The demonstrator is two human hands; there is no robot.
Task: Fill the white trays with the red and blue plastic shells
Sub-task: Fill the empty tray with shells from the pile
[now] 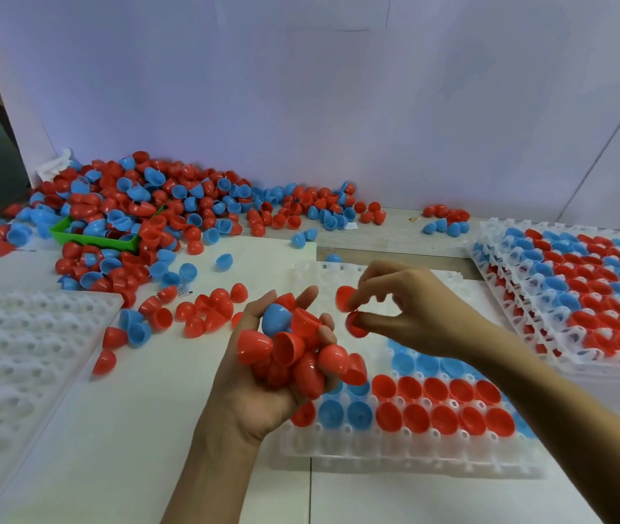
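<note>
The right hand [403, 308] pinches two red shells [353, 313] between thumb and fingertips, poised above the far, unfilled part of the white tray [395, 453] in front of the person. Just to its left, the left hand [282, 357] cups a heaped handful of shells [293, 346], mostly red with one blue on top, fingers curled round them as a supply.

Below both hands, the tray's near rows already hold red and blue shells, seated open side up; the rows beyond the right hand look bare, so this tray seems roughly half done. Further right of the right hand lies a stack of filled trays [580, 293], apparently finished. Well to the left of the left hand sits an empty tray [17, 357], not yet begun. Beyond the hands, a big loose pile of shells [142, 213] spreads over the worktop [149, 429] around a green bin [96, 240], so plenty of filling remains.
</note>
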